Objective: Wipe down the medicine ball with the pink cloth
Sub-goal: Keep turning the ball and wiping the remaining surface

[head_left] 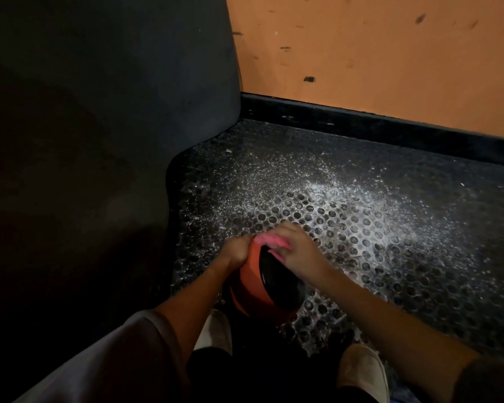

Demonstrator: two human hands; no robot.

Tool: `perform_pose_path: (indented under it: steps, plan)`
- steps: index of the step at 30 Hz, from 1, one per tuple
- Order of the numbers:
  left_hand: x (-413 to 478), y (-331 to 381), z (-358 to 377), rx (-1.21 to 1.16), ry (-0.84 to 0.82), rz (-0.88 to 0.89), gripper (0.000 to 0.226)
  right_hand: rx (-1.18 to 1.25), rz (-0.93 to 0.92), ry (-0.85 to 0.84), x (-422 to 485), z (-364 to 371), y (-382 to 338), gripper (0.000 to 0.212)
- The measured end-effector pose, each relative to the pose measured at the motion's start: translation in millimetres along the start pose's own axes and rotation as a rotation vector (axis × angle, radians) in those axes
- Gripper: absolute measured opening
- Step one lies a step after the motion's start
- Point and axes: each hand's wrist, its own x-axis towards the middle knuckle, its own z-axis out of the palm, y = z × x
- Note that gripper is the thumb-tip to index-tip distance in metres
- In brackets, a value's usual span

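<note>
medicine ball [252,287], orange and black, sits on the holed mat [396,257] just beyond the person's shoes [361,370]. it could roll away under the rubbing if the steadying grip slackens. the left hand [235,251] curls over its far-left top. the right hand [298,250] holds the pink cloth [269,242] bunched against the far top. white powder [346,193] beyond might soil the cloth.

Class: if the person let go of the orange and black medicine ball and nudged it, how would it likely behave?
Being round, the medicine ball would probably roll; the left hand seems to steady it while the right hand presses the pink cloth on top. Its glossy black panel looks possibly slippery. The studded floor mat might slow it.
</note>
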Motion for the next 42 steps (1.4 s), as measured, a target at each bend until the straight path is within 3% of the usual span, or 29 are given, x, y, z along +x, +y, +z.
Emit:
perform_pose_path:
  steps: [3, 5, 7, 10, 13, 16, 20, 26, 31, 36, 42]
  plan:
    - [3.4, -1.9, 3.6, -0.175, 0.037, -0.078, 0.039, 0.059, 0.304, 0.088, -2.7, -9.8, 21.1, 0.028]
    - [4.2, -2.6, 3.7, -0.197, 0.048, -0.095, 0.039, 0.077, 0.380, 0.063, -2.1, -11.3, 23.7, 0.029]
    - [2.8, -2.7, 4.5, -0.132, 0.110, -0.056, 0.040, 0.079, 0.278, 0.063, -0.9, -7.1, 12.3, 0.024]
    - [-11.9, 0.4, 13.5, -0.043, 0.348, 0.114, 0.031, 0.034, 0.162, 0.084, 0.1, 2.6, 3.2, 0.024]
    - [-30.8, -1.4, 35.6, 0.154, 0.307, 0.274, 0.043, -0.047, 0.269, 0.144, 4.9, -1.1, 13.3, 0.025]
    - [-27.2, -3.1, 39.8, 0.220, 0.325, 0.241, 0.059, -0.043, 0.320, 0.136, 12.2, -3.2, 9.7, 0.025]
    - [-8.2, -0.5, 23.8, 0.160, 0.301, 0.217, 0.044, -0.020, 0.174, 0.134, 12.4, -3.2, -6.7, 0.018]
    - [-3.1, 0.9, 16.2, 0.075, 0.270, 0.182, 0.037, 0.027, 0.316, 0.186, 5.9, -5.1, 7.3, 0.020]
    - [3.9, 2.9, 6.5, -0.016, 0.242, 0.118, 0.036, 0.088, 0.102, 0.135, 11.7, -1.0, -18.1, 0.020]
    - [0.1, 1.8, 8.6, -0.073, 0.246, 0.099, 0.030, 0.050, 0.354, 0.215, 0.4, -4.0, 14.6, 0.015]
    - [-0.8, 6.1, 2.4, -0.132, 0.234, 0.080, 0.032, 0.186, 0.151, 0.177, 5.7, -2.0, -7.0, 0.020]
